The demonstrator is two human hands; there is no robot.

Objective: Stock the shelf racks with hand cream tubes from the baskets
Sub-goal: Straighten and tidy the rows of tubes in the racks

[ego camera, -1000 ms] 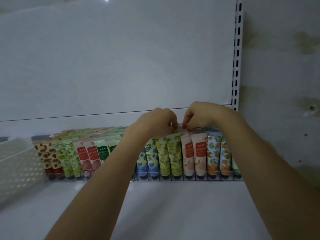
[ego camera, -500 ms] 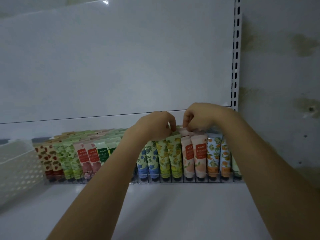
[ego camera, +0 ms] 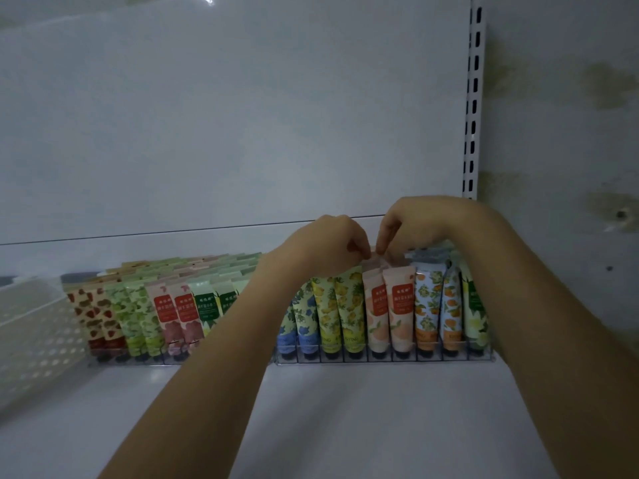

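A white metal shelf [ego camera: 345, 409] with a plain white back panel [ego camera: 242, 115] carries the work. The landmark on it is a clear plastic divided rack [ego camera: 380, 358], filled with printed tubes standing cap-down in lanes. Both hands meet above the rack's middle lanes. The right hand [ego camera: 415, 223] pinches, thumb against forefinger, the crimped end of a pale pink, red-labelled plastic peach tube [ego camera: 372, 264]. That tube sits a row behind the rack's front and stands a little higher than its neighbours. The left hand [ego camera: 325, 247] has its fingers curled onto the same end and appears to pinch it too (the knuckles partly hide its fingertips).

The lanes look tightly packed, so pushing the peach tube down could buckle its soft body or leave it riding high. A sideways shove could tip the yellow lemon-print tubes [ego camera: 349, 305] in the rack's next lanes. Both forearms cross the rack's front and could brush tubes over.

Left of the rack lies a second clear rack [ego camera: 138, 359] of strawberry, green and pink tubes. Beyond that is a white perforated plastic basket [ego camera: 31, 326], its contents not visible. Right of the rack rise a slotted white upright [ego camera: 472, 98] and a stained wall [ego camera: 570, 133].
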